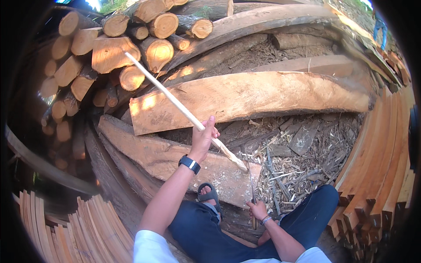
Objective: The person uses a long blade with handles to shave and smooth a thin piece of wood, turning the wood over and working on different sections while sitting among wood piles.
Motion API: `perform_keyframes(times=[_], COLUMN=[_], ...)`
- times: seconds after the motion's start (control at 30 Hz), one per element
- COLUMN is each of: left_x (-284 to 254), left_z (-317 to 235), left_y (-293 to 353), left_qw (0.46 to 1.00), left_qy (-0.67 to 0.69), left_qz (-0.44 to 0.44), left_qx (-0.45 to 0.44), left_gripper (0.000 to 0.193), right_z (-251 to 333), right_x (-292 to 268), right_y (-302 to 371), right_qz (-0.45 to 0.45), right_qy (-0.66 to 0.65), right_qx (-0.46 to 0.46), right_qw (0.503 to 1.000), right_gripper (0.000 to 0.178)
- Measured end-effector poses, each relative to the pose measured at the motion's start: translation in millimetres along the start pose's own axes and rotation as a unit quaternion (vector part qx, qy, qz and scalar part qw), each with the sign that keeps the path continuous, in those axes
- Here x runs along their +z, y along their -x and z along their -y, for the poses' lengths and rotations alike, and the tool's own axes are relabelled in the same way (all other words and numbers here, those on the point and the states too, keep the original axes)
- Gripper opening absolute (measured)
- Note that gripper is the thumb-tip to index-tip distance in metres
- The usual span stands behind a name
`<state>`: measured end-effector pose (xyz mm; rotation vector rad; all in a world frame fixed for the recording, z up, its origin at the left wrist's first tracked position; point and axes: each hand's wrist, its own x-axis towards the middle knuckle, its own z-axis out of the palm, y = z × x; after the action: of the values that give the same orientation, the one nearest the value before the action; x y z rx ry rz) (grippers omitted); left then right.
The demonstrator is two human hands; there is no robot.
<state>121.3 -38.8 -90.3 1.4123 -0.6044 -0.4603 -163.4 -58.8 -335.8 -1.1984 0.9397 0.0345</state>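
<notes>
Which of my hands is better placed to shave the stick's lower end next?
Probably your right hand: it holds the blade close to the lower end of the stick, while your left hand grips the stick further up.

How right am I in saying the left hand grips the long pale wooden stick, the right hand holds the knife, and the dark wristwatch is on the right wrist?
One thing is off: the dark wristwatch is on the left wrist, as the head view shows. The left hand does grip the long pale wooden stick, and the right hand holds the knife.
</notes>
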Motion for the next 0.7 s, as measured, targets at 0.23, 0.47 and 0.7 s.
perform_keyframes(times=[0.23, 0.47, 0.7], left_x=[-10.6, -3.4, -20.4], left_z=[85.7, 88.6, 37.6], left_y=[-21.0, -19.8, -10.1], left_qw=[0.980, 0.964, 0.971], left_qy=[-0.167, -0.243, -0.222], left_qz=[0.091, 0.109, 0.067], left_qx=[-0.051, 0.006, 0.063], left_gripper=[0.015, 0.023, 0.022], right_z=[-15.0, -45.1, -45.7], right_x=[-4.5, -9.9, -11.0], right_y=[-11.5, -35.4, -35.4], right_qz=[-0.001, -0.036, -0.037], right_qy=[0.037, 0.099, 0.102], right_qx=[-0.007, -0.021, -0.028], right_qw=[0.999, 0.994, 0.994], right_gripper=[0.026, 0.031, 0.027])
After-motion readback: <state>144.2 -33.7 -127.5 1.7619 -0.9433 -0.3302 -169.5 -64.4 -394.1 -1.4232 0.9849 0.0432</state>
